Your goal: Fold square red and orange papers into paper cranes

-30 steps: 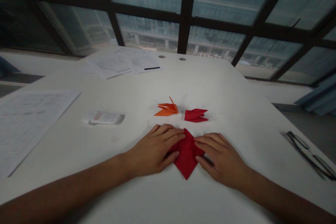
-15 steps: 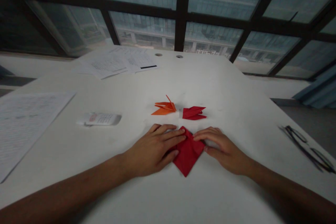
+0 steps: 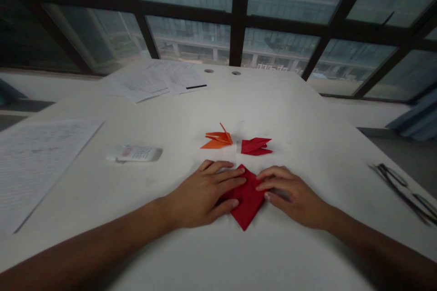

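Observation:
A folded red paper point(image 3: 246, 202) lies on the white table as a diamond, one corner toward me. My left hand point(image 3: 206, 193) rests flat with its fingers spread, the fingertips on the paper's left part. From the right, my right hand point(image 3: 292, 195) touches the paper's right edge with bent fingers that are apart; the thumb is by the right corner. Just beyond the hands sit an orange folded paper figure point(image 3: 218, 140) and, to its right, a red folded paper figure point(image 3: 256, 146).
A white packet point(image 3: 138, 153) lies on the left of the table point(image 3: 191, 263). Printed sheets point(image 3: 153, 81) are at the back left, a large sheet point(image 3: 41, 159) at the far left. Eyeglasses point(image 3: 403, 191) lie near the right edge. Windows stand behind.
The fingers of my right hand have shifted slightly down along the right side of the red paper. My left hand stays on the paper. The whole view has moved slightly.

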Demonstrator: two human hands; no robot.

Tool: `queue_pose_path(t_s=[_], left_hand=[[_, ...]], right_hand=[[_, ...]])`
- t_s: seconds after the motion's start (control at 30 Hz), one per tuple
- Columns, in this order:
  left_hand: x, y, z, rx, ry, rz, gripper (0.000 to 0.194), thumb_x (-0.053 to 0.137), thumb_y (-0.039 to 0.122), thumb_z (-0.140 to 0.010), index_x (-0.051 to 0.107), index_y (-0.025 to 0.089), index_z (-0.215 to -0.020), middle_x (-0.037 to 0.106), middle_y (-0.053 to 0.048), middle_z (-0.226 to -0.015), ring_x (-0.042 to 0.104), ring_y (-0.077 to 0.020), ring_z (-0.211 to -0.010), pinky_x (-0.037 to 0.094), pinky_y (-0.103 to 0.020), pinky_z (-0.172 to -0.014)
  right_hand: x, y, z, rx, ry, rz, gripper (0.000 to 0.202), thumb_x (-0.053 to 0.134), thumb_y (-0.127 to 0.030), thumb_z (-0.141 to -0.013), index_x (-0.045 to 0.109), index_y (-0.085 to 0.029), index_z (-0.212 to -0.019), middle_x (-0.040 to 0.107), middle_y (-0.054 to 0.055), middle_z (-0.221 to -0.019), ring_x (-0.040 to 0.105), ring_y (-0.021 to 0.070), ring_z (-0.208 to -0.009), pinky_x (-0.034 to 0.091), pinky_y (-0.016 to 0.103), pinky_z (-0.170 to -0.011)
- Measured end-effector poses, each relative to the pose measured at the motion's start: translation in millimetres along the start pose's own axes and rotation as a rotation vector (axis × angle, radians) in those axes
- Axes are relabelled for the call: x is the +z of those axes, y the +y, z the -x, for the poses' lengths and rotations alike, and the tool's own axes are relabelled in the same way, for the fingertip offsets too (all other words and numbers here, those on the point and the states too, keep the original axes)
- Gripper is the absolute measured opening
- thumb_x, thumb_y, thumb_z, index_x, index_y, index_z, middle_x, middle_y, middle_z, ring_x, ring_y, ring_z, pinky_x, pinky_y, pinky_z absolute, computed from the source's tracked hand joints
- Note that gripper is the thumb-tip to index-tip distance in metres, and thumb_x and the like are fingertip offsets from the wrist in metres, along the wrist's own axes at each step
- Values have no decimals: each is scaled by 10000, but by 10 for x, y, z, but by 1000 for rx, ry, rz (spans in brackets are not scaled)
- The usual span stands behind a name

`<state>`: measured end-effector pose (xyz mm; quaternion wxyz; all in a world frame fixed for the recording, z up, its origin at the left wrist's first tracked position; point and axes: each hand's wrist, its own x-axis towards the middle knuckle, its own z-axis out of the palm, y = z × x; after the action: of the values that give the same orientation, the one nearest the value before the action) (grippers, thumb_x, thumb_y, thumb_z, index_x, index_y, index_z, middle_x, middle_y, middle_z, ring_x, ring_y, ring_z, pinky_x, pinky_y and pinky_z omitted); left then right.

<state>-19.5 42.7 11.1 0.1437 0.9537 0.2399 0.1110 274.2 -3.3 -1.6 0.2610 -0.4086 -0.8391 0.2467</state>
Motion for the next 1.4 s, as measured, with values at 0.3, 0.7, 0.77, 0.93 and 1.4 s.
queue_pose_path(t_s=[0.3, 0.7, 0.77, 0.93, 1.4], left_hand=[[-12, 10, -6, -2, -20, -43, 521, 474, 484, -1049, 510, 250, -1513, 502, -21, -1605, 445, -319, -1428, 332, -490, -1141], [16, -5, -9, 13, 17, -63, 544, 529, 541, -1018, 550, 244, -1474, 513, -50, -1595, 462, -323, -1404, 343, -490, -1123], [20, -1, -10, 20, 23, -74, 526, 538, 524, -1018, 555, 259, -1472, 517, -52, -1591, 465, -330, -1397, 347, -499, -1121], [32, 24, -13, 88, 42, -86, 440, 537, 439, -1035, 588, 294, -1447, 495, -70, -1596, 470, -324, -1382, 364, -489, -1113], [6, 41, -33, 14, 28, -31, 418, 522, 464, -1031, 618, 220, -1356, 607, -97, -1344, 524, -279, -1142, 408, -453, -1010]], right_hand=[[19, 12, -28, -28, 74, -10, 166, 572, -228, -1039, 704, -279, -1127, 732, 34, -1132, 670, 183, -1075, 501, 358, -970], [14, -40, -54, 85, 140, -49, 168, 571, -228, -1023, 671, -244, -1158, 696, 47, -1069, 664, 183, -990, 532, 321, -882], [26, -66, -54, 90, 118, -19, 167, 550, -236, -1036, 679, -253, -1141, 708, 30, -1001, 657, 187, -947, 516, 337, -870], [39, -75, -32, 75, 85, 5, 257, 471, -191, -1057, 666, -277, -1200, 740, 19, -1014, 647, 200, -960, 479, 384, -915], [231, -407, 173, -95, 202, 353, 422, 500, -114, -1002, 544, -190, -1415, 733, 99, -1265, 568, 269, -1261, 345, 545, -1126]])
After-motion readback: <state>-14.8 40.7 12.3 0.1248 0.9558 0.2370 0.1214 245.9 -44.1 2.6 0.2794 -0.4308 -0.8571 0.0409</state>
